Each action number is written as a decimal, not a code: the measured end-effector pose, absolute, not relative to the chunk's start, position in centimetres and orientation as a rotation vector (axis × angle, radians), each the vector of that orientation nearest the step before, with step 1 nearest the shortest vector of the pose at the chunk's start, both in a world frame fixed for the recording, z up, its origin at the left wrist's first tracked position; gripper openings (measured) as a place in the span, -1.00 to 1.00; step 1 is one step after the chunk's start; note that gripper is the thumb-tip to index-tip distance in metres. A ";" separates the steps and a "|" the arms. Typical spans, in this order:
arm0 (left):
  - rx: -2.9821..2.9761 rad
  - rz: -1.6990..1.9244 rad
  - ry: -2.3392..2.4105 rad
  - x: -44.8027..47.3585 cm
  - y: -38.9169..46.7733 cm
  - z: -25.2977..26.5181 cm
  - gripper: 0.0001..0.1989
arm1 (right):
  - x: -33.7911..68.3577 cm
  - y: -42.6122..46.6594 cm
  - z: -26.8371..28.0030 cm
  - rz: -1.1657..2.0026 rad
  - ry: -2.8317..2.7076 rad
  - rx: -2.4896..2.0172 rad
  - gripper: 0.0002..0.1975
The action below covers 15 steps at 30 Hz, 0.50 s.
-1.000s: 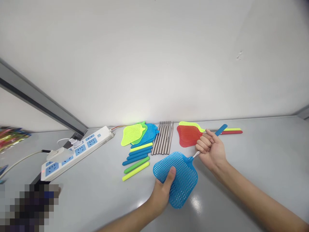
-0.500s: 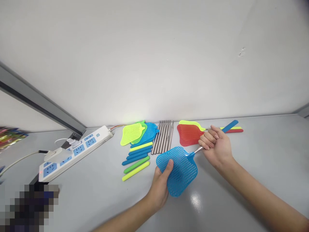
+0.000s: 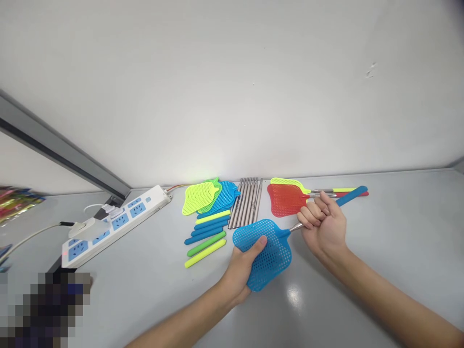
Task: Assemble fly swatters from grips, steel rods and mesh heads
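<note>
Blue swatter's shaft (image 3: 296, 227) partly hidden by right fingers (image 3: 311, 213), shiny packets (image 3: 20, 204) cropped at left, lower-left patch (image 3: 43, 311) pixelated

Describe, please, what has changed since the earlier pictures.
The slim blue handle has moved rightward, more of it showing past the right hand; the blue mesh swatter head has shifted slightly upward in view. Neither this hand nor the left hand let go. The slender silver metal rods lie as before.

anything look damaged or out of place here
The wall has a small, chipped-looking mark at upper right, breaking its plain surface. The held blue swatter shows no visible damage.
</note>
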<state>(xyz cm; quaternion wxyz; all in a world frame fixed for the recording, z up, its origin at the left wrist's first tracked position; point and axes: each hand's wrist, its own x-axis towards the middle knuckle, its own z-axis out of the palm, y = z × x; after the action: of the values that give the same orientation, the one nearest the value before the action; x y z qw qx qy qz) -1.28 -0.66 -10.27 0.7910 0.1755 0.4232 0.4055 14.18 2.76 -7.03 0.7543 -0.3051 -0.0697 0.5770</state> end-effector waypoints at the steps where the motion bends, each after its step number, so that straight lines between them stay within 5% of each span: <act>1: 0.376 0.869 0.915 -1.3 -0.6 -10.2 -0.61 | 14.1 2.7 -7.1 1.250 -0.159 -0.665 -0.61; 15: 0.354 0.878 0.954 -1.2 -0.7 -9.8 -0.66 | 14.1 2.5 -7.7 1.298 -0.136 -0.640 -0.56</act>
<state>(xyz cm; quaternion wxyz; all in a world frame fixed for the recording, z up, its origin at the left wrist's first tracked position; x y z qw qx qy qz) -1.16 -0.71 -9.84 0.7826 0.1640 0.4420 0.4066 14.07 2.51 -7.72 0.7473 -0.2925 -0.0621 0.5934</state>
